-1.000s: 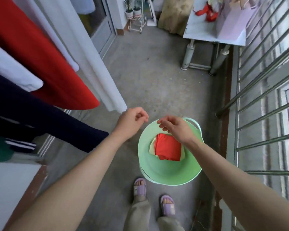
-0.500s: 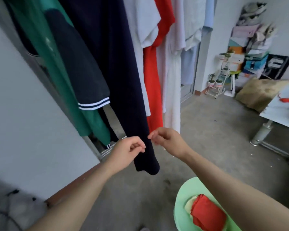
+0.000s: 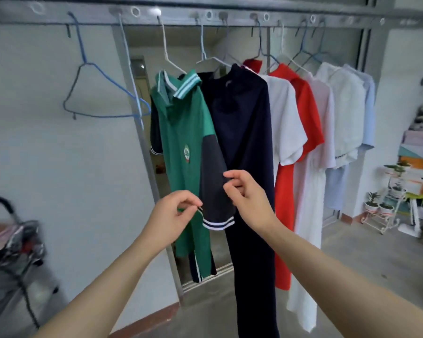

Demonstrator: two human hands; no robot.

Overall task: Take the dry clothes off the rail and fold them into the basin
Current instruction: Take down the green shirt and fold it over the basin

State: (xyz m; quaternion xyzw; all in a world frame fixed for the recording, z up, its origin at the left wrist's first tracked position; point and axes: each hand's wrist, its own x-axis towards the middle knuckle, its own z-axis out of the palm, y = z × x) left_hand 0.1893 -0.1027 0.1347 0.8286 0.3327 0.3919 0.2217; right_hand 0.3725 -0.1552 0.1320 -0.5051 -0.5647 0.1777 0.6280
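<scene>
- Left hand (image 3: 174,215) raised in front of the hanging clothes, thumb and forefinger pinched on the striped cuff of a dark sleeve (image 3: 213,181).
- Right hand (image 3: 248,203) just beside it at the sleeve's other edge, fingers curled with the tips against the cloth; gripping or only touching, impossible to tell.
- Both forearms bare, reaching up from the bottom of the view.
- Sleeve part of a green shirt (image 3: 181,132) with a striped collar and a small chest badge, hung on a white hanger as the leftmost garment.
- Touching its right side, a long navy garment (image 3: 244,142) dropping past the bottom of the view, partly behind the right hand.
- Further right, crowded together: a white shirt (image 3: 285,123), a red garment (image 3: 308,111), a long white dress (image 3: 310,203), a white blouse (image 3: 347,111) and a pale blue shirt (image 3: 369,101).
- All on hangers hooked over a grey metal rail (image 3: 181,20) across the top.
- Left of the green shirt, a bare blue hanger (image 3: 95,91) on the same rail.
- Far right, on the concrete floor (image 3: 364,264), a small white plant stand (image 3: 379,208) with potted plants.
- Lower left, something dark and blurred, not identifiable.
</scene>
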